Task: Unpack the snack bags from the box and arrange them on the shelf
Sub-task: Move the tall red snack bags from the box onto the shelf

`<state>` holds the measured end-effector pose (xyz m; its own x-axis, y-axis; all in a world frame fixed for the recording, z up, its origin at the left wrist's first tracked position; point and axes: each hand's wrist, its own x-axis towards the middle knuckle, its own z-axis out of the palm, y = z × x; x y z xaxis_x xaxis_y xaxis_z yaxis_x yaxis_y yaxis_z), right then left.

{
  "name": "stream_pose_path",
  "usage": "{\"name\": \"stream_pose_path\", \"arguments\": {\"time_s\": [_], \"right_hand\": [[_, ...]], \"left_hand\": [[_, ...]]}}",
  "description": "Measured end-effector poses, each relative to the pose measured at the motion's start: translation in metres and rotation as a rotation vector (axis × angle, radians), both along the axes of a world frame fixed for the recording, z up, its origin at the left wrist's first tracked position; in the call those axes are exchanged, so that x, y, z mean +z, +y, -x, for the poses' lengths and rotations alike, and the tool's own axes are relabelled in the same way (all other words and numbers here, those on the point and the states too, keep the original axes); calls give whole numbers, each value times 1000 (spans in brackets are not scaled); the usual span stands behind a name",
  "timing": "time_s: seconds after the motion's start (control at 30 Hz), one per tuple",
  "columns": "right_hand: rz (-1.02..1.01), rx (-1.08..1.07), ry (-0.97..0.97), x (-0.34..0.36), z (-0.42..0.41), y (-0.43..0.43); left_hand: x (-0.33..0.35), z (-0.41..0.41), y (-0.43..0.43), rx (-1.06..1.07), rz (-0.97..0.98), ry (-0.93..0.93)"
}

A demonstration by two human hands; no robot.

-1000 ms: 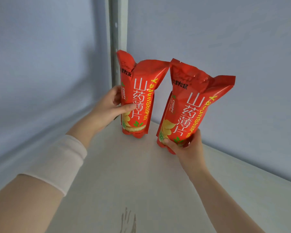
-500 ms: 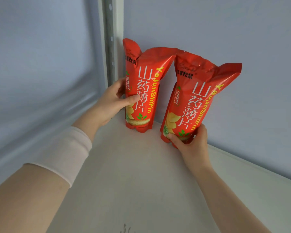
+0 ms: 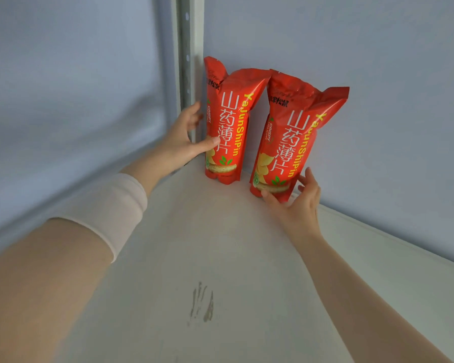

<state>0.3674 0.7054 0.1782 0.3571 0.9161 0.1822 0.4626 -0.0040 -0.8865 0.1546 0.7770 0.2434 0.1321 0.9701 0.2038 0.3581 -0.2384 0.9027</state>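
I see two red snack bags standing upright in the shelf [image 3: 220,244] corner beside the metal post [image 3: 190,74]. My left hand [image 3: 184,137] grips the left bag [image 3: 227,124]; my right hand [image 3: 296,203] grasps the right bag [image 3: 291,137] at its base. A dark smudge [image 3: 203,303] marks the pale surface

Likely a shop: perforated shelf upright [image 3: 187,74], white shelf [image 3: 220,244], packaged snack bags [image 3: 228,127].
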Motion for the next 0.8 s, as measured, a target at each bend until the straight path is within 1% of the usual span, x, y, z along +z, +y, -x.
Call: {"name": "stream_pose_path", "arguments": {"time_s": [0.03,0.07,0.17,0.2,0.27,0.37,0.47,0.63,0.8], "right_hand": [[11,-12,-73,1,-1,-10],[9,-14,-181,3,-3,-21],[33,44,-525,13,-5,-62],[58,89,-609,17,-3,-78],[87,194,-747,26,2,-112],[86,365,-912,37,16,-169],[33,498,-997,41,36,-227],[-42,719,-1091,40,90,-316],[-203,899,-1154,37,161,-395]], "left_hand": [[2,4,-11,50,-47,121],[4,9,-24,100,-108,300],[8,20,-77,185,-226,929],[8,23,-100,177,-226,1083],[9,24,-152,173,-211,1286],[10,29,-241,217,-137,1406],[7,42,-327,261,-40,1482],[0,76,-460,344,122,1507],[-18,129,-577,483,333,1446]]}}
